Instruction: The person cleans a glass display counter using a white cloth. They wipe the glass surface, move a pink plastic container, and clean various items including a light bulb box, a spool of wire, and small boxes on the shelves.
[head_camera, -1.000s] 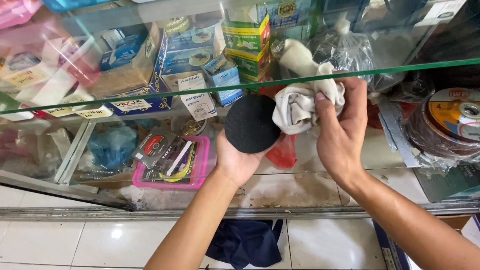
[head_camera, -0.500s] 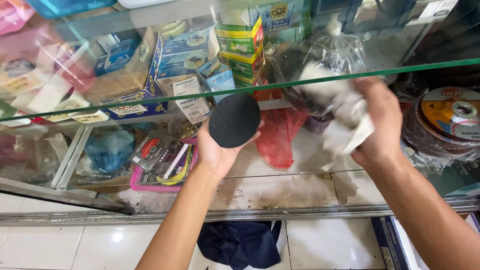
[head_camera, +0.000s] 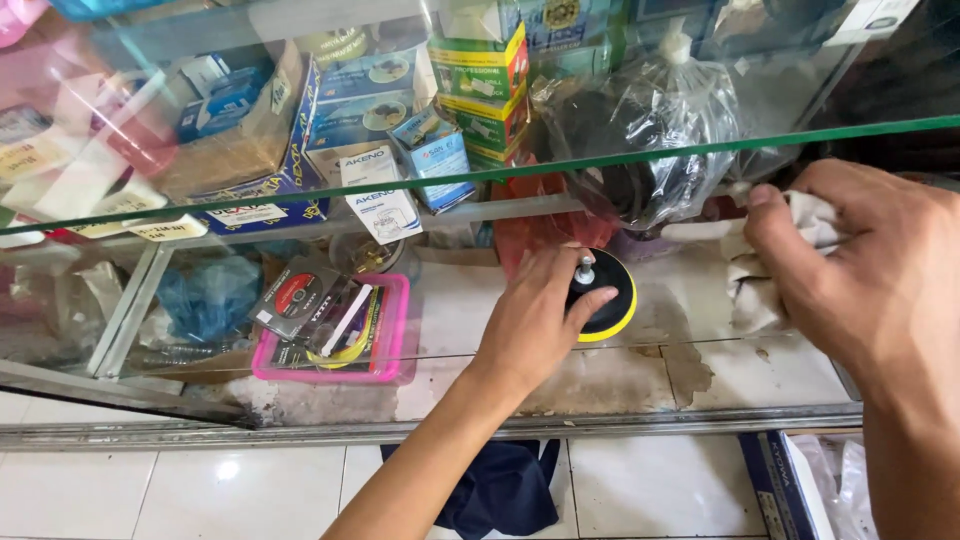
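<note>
Reaching forward under the glass shelf (head_camera: 300, 195), the left hand (head_camera: 535, 320) grips a black-and-yellow disc pad (head_camera: 608, 295), palm down on the cabinet floor (head_camera: 700, 370). The right hand (head_camera: 870, 270) is closed around a white rag (head_camera: 760, 270) at the shelf edge. Blue and green boxes (head_camera: 480, 70) stand behind; a pink tray (head_camera: 385, 345) lies left of the pad.

Bright, even daylight; pale reflections haze the glass shelf (head_camera: 300, 120), and the near right hand (head_camera: 880, 280) is soft

Backing pad (head_camera: 612, 298): black disc, yellow rim, silver spindle. Rag (head_camera: 775, 262): off-white. Tray (head_camera: 392, 345): pink. Stacked boxes (head_camera: 482, 85): green and yellow. Floor cloth (head_camera: 500, 490): dark navy.
</note>
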